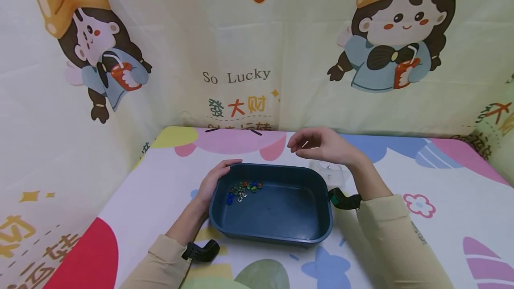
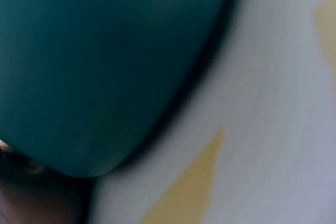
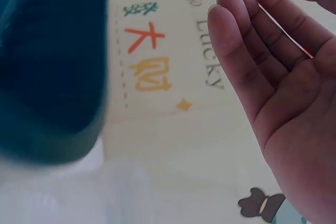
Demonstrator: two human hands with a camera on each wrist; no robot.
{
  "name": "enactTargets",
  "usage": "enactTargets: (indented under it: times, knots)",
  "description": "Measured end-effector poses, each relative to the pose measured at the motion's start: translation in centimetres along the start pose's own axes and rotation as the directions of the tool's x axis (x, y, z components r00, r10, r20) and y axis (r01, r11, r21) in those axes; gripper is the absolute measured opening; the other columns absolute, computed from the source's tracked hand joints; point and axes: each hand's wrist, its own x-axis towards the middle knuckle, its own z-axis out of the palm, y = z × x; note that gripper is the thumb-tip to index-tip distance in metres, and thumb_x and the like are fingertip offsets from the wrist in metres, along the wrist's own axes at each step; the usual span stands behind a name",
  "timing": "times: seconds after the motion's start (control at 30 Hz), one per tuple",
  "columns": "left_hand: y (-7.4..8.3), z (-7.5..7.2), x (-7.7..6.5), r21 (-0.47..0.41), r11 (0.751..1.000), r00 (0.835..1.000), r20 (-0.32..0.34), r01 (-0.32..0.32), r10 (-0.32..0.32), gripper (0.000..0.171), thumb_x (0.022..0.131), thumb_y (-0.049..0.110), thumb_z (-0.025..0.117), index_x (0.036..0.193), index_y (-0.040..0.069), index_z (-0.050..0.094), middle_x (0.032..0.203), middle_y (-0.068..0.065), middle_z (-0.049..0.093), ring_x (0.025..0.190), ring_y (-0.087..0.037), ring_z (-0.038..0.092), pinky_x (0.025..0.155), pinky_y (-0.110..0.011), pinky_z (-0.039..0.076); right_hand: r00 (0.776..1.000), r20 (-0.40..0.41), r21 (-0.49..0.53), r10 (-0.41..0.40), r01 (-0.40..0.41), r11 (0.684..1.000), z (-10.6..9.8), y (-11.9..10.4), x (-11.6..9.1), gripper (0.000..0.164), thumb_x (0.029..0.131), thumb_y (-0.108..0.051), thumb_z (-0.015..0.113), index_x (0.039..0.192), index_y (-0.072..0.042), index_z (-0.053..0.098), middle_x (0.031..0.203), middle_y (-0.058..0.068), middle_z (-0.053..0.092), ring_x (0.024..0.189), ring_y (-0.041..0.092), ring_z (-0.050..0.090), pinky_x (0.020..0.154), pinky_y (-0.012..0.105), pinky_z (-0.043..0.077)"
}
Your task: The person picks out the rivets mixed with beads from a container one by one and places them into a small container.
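Note:
A dark blue plastic basin [image 1: 277, 217] stands on the table in the head view. My left hand [image 1: 210, 184] holds its far left corner, fingers lying along the back rim; the thumb is hard to make out. Inside, at the left, lies a small cluster of coloured glass marbles [image 1: 254, 187], with shiny little pieces [image 1: 241, 196] among them, too small to tell. My right hand [image 1: 323, 146] is raised beyond the basin's far right corner. Its fingers are loosely bent, thumb apart, and the palm in the right wrist view holds nothing. Below it sits a clear plastic container [image 1: 331, 174], partly hidden.
A patterned cloth [image 1: 160, 200] covers the table. Behind it hangs a printed curtain [image 1: 241, 35] with cartoon figures and lettering. Black wrist cameras [image 1: 345, 199] are strapped to both forearms, the right one close to the basin's right rim.

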Motion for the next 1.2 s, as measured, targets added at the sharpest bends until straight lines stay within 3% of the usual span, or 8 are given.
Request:
enactTargets:
  times: [0.23, 0.57, 0.77, 0.97, 1.2]
  knots:
    - [-0.3, 0.0, 0.0, -0.004, 1.0, 1.0, -0.012, -0.028, 0.028, 0.044, 0.108, 0.018, 0.03, 0.143, -0.002, 0.047, 0.136, -0.016, 0.054, 0.126, -0.029, 0.05, 0.106, -0.037, 0.041, 0.996, 0.052, 0.028, -0.078, 0.077, 0.997, 0.8, -1.4, 2.0, 0.021, 0.09, -0.001, 0.07, 0.111, 0.0, 0.071, 0.103, 0.01, 0.07, 0.089, 0.026, 0.067, 0.082, 0.035, 0.057]
    - [-0.3, -0.3, -0.1, 0.002, 1.0, 0.999, -0.036, -0.012, 0.012, 0.045, 0.108, 0.017, 0.027, 0.144, -0.001, 0.046, 0.135, -0.016, 0.057, 0.125, -0.03, 0.053, 0.104, -0.037, 0.044, 0.974, 0.198, 0.04, -0.108, 0.102, 0.994, 5.1, -1.5, 5.6, 0.018, 0.092, -0.006, 0.067, 0.109, -0.002, 0.071, 0.097, 0.006, 0.068, 0.087, 0.024, 0.064, 0.081, 0.038, 0.056]
    - [-0.1, -0.2, 0.1, -0.033, 0.999, 1.0, 0.005, -0.002, 0.003, 0.045, 0.108, 0.018, 0.027, 0.146, -0.002, 0.043, 0.135, -0.017, 0.057, 0.125, -0.031, 0.053, 0.104, -0.037, 0.044, 0.964, 0.241, 0.034, -0.111, 0.106, 0.994, 6.4, -1.3, 6.1, 0.017, 0.091, -0.004, 0.068, 0.107, -0.001, 0.071, 0.093, 0.002, 0.067, 0.086, 0.02, 0.064, 0.081, 0.036, 0.056]
    - [0.1, -0.3, 0.3, -0.028, 1.0, 1.0, 0.006, 0.005, -0.005, 0.045, 0.108, 0.019, 0.027, 0.145, -0.001, 0.044, 0.133, -0.013, 0.059, 0.126, -0.032, 0.053, 0.104, -0.038, 0.044, 0.961, 0.252, 0.045, -0.114, 0.106, 0.993, 6.9, -1.1, 6.2, 0.018, 0.091, -0.004, 0.067, 0.108, 0.003, 0.069, 0.094, 0.002, 0.067, 0.087, 0.019, 0.063, 0.081, 0.035, 0.055]
    - [0.2, -0.3, 0.4, -0.033, 0.999, 1.0, 0.018, -0.006, 0.007, 0.043, 0.108, 0.02, 0.031, 0.143, 0.0, 0.048, 0.133, -0.013, 0.059, 0.126, -0.034, 0.052, 0.102, -0.034, 0.046, 0.961, 0.255, 0.04, -0.104, 0.097, 0.994, 7.4, -0.7, 6.4, 0.016, 0.092, -0.006, 0.068, 0.107, -0.003, 0.071, 0.093, 0.0, 0.068, 0.086, 0.019, 0.062, 0.08, 0.034, 0.055]
